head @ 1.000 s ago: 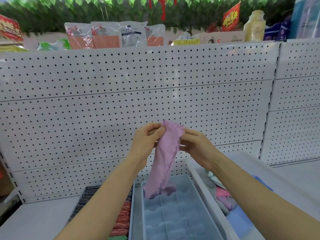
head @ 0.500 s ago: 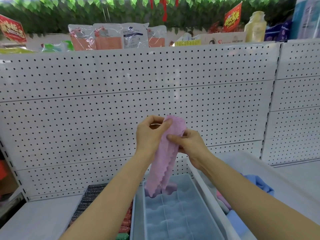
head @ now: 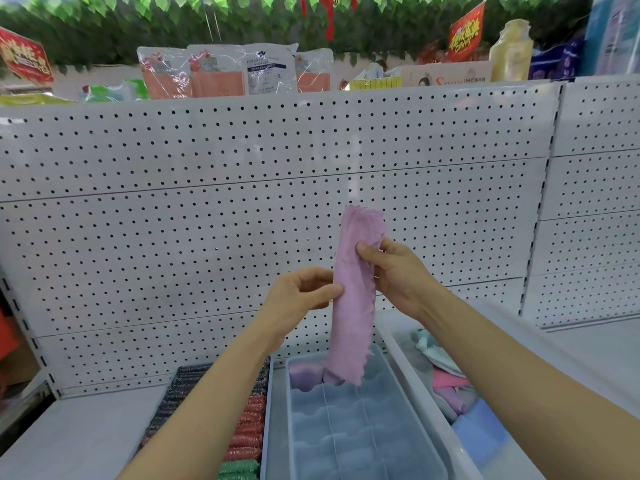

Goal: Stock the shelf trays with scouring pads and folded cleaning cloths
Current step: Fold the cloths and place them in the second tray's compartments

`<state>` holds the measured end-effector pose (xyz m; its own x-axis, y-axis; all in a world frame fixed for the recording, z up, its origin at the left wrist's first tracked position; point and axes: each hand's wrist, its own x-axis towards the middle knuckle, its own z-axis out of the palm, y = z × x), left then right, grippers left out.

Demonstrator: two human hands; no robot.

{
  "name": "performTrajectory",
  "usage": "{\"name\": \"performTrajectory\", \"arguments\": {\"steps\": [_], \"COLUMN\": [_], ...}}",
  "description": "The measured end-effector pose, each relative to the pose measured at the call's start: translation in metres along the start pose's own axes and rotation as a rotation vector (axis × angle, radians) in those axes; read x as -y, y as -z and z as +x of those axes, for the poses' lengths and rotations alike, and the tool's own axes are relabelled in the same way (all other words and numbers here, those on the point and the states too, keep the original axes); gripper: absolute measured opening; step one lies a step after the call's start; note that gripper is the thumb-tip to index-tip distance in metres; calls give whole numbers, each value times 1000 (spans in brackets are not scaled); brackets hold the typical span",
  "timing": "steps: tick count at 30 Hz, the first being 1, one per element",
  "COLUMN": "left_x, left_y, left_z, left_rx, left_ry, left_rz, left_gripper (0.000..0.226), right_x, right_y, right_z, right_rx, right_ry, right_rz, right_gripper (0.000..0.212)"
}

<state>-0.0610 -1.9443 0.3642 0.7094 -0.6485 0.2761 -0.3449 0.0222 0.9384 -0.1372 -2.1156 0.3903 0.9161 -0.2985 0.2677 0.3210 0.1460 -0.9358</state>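
A person stocking a shop shelf holds a pink cloth upright in front of a white pegboard wall, already folded into a long narrow strip with a zigzag edge. The right hand pinches the strip near its top, thumb across the front, while the left hand pinches its left edge lower down between thumb and fingers; both hands are closed on the cloth. The strip's lower end hangs just above the far end of a divided grey tray on the shelf, where what looks like one pink cloth already sits in a back corner slot; the remaining compartments in view hold nothing. To the left, a second tray is filled with rows of scouring pads in dark, red and green, so that part of the job appears largely done. To the right, a white bin holds a loose heap of cloths in pink, pale green, lilac and blue, still waiting to be folded. Judging by the many open slots and the supply left in the bin, the cloth half of the job is only beginning: this strip likely needs one more fold or a roll before it goes into a slot.
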Motion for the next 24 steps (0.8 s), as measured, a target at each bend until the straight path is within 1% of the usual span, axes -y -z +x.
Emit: {"name": "performTrajectory", "arguments": {"steps": [2, 4, 6, 8, 11, 13, 14, 17, 20, 22, 24], "left_x": [-8, -15, -20, -23, -30, -41, -47, -63, -71, -74, -75], "left_y": [-4, -8, -11, -13, -15, -14, -12, -12, -11, -11, -11], "left_z": [0, 0, 2, 4, 6, 8, 10, 17, 24, 25, 22], "left_rx": [-11, -56, -124, -186, -222, -223, -217, -217, -294, -336, -342], "left_ry": [-42, -76, -105, -134, -156, -187, -214, -277, -283, -298, -323], "left_rz": [-1, 24, 125, 279, 423, 425, 400, 344, 340, 357, 332], "left_gripper": [16, 13, 13, 17, 26, 34, 33, 15, 16, 16, 15], "right_x": [0, 0, 1, 2, 3, 4, 4, 4, -1, -12, -26], "right_y": [-1, -2, -2, -2, -3, -4, -5, -8, -10, -12, -13], "right_z": [-1, -2, -3, -5, -7, -8, -9, -12, -21, -27, -29], "right_rx": [-6, -21, -30, -33, -39, -40, -36, 27, 103, 101, 44], "right_ry": [1, -3, -12, -15, -5, -6, -5, -11, -46, -85, -120], "right_rz": [-14, -22, -31, -42, -47, -55, -65, -30, -25, -66, -91], "right_gripper": [15, 15, 16, 18, 19, 16, 17, 30, 40, 38, 27]}}
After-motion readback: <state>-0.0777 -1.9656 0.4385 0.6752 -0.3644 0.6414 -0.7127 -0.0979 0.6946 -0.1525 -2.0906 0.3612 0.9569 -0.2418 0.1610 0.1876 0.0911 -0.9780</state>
